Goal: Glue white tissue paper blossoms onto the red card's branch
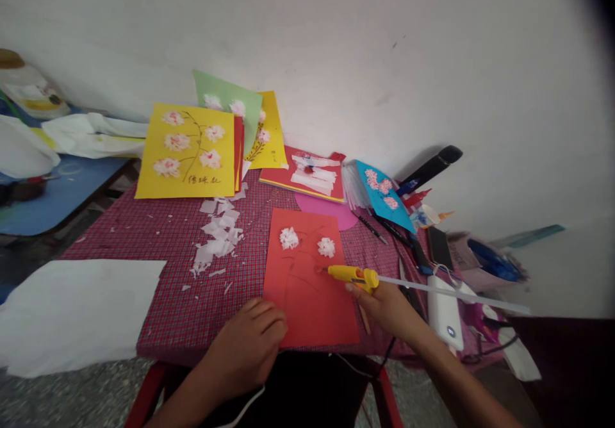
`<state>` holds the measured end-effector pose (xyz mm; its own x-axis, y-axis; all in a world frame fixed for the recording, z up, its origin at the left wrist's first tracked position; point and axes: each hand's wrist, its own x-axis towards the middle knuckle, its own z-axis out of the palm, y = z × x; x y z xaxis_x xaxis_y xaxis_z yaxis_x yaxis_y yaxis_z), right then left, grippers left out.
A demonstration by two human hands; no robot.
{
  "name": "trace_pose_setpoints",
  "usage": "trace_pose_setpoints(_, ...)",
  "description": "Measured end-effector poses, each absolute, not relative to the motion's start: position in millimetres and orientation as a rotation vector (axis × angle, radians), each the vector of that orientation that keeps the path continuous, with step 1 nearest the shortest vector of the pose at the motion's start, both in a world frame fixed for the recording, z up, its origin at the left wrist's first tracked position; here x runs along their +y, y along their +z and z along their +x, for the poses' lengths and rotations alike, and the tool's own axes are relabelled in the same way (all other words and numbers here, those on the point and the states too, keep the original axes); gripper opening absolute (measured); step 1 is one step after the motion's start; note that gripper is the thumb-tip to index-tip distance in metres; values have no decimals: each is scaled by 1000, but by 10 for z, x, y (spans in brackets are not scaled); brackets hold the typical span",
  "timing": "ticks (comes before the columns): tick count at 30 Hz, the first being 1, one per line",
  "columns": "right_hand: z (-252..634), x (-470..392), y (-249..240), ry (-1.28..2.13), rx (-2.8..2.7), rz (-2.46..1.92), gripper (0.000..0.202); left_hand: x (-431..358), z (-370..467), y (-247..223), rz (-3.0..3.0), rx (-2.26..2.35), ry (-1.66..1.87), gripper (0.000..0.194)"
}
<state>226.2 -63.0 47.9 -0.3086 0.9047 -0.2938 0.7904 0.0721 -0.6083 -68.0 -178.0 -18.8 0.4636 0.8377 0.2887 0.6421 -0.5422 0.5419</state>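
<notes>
A red sheet [312, 309] lies on the checked tablecloth, with a drawn branch and two white paper flowers [289, 238] [326, 246] on its upper part. My right hand [384, 303] is wrapped round the handle of a yellow glue gun [350, 275]; a long clear stick runs out of its back. The nozzle tip is over the middle right of the sheet, close to the surface. My left hand [254, 341] rests at the sheet's lower left edge with its fingers curled together; whether anything is under them is hidden.
White paper scraps [216, 232] lie left of the sheet. Behind stand yellow [144, 184] and green flower cards [250, 95]. A blue card [377, 191], pens [369, 226], a white power strip [444, 312] and a pink box [466, 261] are on the right. White paper [81, 312] hangs over the left edge.
</notes>
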Motion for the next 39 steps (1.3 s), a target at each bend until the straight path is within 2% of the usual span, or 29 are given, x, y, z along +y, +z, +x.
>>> trace_pose_setpoints(7, 2222, -631, 459, 1101, -2234, -1645, 41, -1781, -681, -209, 2362, 1265, 752, 20)
trace_pose_setpoints(13, 2138, -594, 555, 1014, -2416, -1597, 45, -1780, -679, -208, 2361, 1264, 779, 20)
trace_pose_setpoints(20, 1966, -596, 831, 494, -2780, -1523, 33, -1772, -683, -200, 2365, 1260, 768, 22)
trace_pose_setpoints(23, 2042, -637, 922, 429, -2708, -1553, 35, -1773, -685, -197, 2361, 1255, 764, 21)
trace_pose_setpoints(27, 2268, -670, 852, 824, -2303, -1726, 40, -1768, -682, -196, 2366, 1246, 784, 19)
trace_pose_setpoints(33, 2457, -700, 360, 1419, -1531, -1789, 50, -1767, -673, -202, 2350, 1233, 819, 20)
trace_pose_setpoints(39, 2500, -604, 153, 1627, -1349, -1643, 48, -1774, -671, -183, 2358, 1248, 829, 22)
